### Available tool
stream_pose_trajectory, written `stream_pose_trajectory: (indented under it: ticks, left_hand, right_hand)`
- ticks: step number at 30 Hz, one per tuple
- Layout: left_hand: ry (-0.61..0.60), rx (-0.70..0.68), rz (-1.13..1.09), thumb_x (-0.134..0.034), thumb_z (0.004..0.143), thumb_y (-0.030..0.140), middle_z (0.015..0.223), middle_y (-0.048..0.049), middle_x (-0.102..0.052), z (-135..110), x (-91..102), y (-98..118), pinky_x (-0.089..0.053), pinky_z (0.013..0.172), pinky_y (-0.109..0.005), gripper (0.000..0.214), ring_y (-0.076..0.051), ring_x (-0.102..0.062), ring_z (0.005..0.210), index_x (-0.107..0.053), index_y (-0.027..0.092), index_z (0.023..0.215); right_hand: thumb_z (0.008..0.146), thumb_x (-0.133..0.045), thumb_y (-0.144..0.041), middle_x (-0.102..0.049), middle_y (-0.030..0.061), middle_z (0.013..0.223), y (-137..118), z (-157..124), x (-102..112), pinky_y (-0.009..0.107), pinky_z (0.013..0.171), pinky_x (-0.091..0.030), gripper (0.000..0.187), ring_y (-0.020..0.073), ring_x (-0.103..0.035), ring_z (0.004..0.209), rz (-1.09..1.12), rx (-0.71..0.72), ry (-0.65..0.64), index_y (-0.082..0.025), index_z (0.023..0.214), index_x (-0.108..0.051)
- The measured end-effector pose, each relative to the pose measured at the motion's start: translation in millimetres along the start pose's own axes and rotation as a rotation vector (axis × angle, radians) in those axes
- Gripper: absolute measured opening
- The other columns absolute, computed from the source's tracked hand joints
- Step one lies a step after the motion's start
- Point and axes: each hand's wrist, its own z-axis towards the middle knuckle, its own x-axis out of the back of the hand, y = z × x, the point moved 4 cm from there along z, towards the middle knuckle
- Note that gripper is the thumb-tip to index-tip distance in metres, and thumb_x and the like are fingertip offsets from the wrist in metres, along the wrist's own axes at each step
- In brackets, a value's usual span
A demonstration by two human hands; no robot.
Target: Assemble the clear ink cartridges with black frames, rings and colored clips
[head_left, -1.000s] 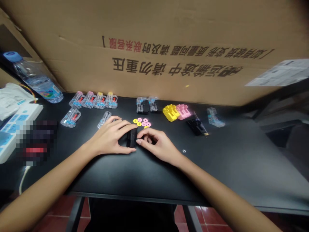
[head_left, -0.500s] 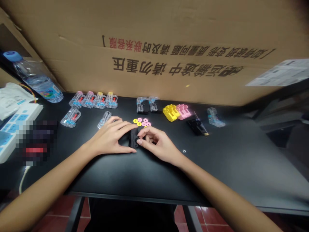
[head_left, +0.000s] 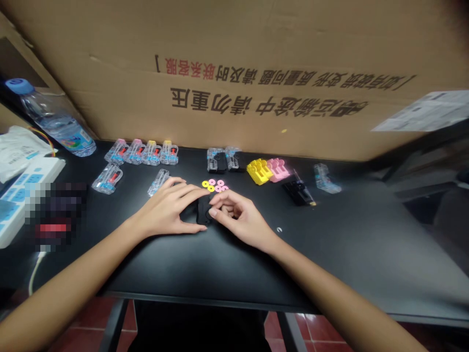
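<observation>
A small black part [head_left: 201, 213] rests on the black table [head_left: 330, 244] between both hands. My left hand [head_left: 166, 209] holds it from the left, thumb below and fingers over its top. My right hand [head_left: 240, 218] has its fingers curled, thumb and forefinger pinching the part's right side. Just behind the hands lie several small pink and yellow rings [head_left: 215, 185].
Clear plastic pieces with red and blue inserts [head_left: 142, 152] line the back left, two more [head_left: 223, 159] at centre. Yellow [head_left: 258, 171] and pink [head_left: 278, 168] clips, another black part [head_left: 298, 191] and a clear piece [head_left: 324, 178] lie right. A water bottle [head_left: 54, 120] and power strip [head_left: 22, 190] are left; a cardboard box [head_left: 256, 63] stands behind.
My right hand has curled tighter and risen slightly at the black part's right side. The left hand has barely moved.
</observation>
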Motion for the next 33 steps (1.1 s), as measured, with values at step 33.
stream_pose_trajectory:
  ticks: [33]
  left_hand:
    - [0.065,0.099,-0.036,-0.077,0.095,0.057,0.138,-0.0136,-0.072,2,9.2,-3,-0.045,0.110,-0.047,0.068,-0.026,-0.074,0.099,-0.050,0.021,0.146]
  right_hand:
    - [0.095,-0.078,-0.045,-0.072,0.0043,0.090,-3,-2,13,0.028,0.057,-0.051,0.027,0.0125,-0.057,0.063,-0.020,0.047,0.126,-0.020,0.102,-0.078]
